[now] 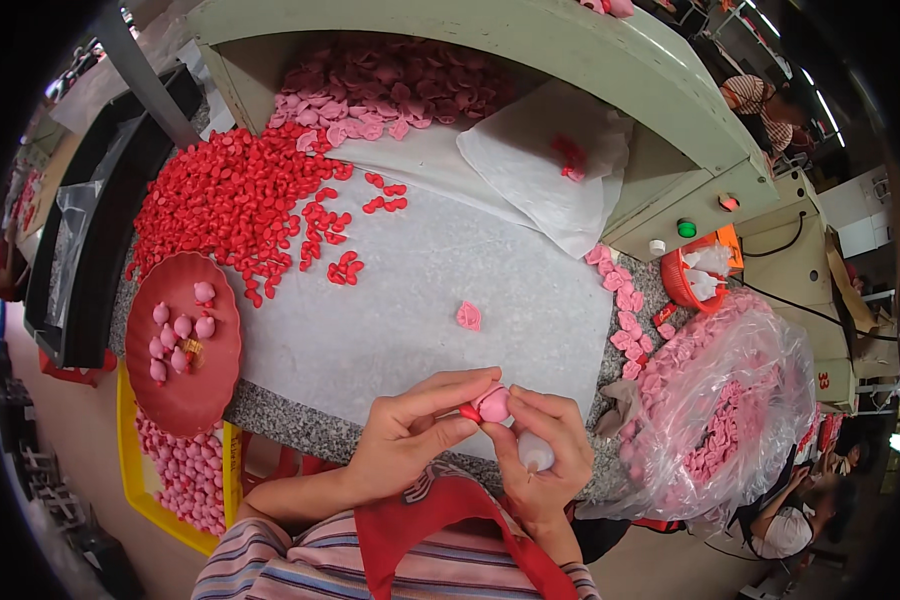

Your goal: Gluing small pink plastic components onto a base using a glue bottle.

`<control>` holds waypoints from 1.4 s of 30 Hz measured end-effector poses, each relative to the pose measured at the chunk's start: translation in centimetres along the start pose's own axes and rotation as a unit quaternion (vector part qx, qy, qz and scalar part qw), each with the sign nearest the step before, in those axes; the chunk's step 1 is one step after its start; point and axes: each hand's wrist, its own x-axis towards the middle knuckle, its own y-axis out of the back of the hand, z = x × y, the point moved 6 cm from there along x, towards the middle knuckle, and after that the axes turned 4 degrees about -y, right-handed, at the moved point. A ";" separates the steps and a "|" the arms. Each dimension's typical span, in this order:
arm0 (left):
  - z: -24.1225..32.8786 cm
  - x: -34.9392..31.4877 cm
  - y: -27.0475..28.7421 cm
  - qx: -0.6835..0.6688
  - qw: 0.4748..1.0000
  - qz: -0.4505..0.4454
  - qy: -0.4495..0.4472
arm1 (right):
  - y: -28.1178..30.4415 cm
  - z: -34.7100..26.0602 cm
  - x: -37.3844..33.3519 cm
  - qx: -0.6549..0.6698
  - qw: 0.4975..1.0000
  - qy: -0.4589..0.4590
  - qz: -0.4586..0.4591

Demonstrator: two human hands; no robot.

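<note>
At the near edge of the speckled table [295, 413], just in front of a red apron [410, 520], two bare hands meet over a small pink piece [494, 405]. The left hand [410, 425] is nearly closed, thumb and fingertips pinching the piece from its left side, where a red piece [468, 411] shows between them. The right hand [555, 440] grips the pink piece between thumb and forefinger, with a small whitish bottle [536, 453] tucked in the same hand below.

Beyond the hands, a single pink cutout [469, 316] lies by itself on a white paper sheet [390, 320]. To the far left of the sheet is a big heap of red pieces [220, 200], and nearer, a red dish [190, 405] bears several round pink pieces [183, 326]. Below the dish, a yellow crate [130, 450] holds many more. On the right, a clear plastic bag [775, 350] of pink pieces sits near a red basket [677, 283]. At the back, more pink pieces [400, 90] are piled beneath a pale green metal housing [530, 40].
</note>
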 end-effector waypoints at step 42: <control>-0.4 -0.1 -0.1 -0.044 0.996 0.015 -0.073 | -0.3 -1.0 -1.1 -0.078 0.991 0.101 0.026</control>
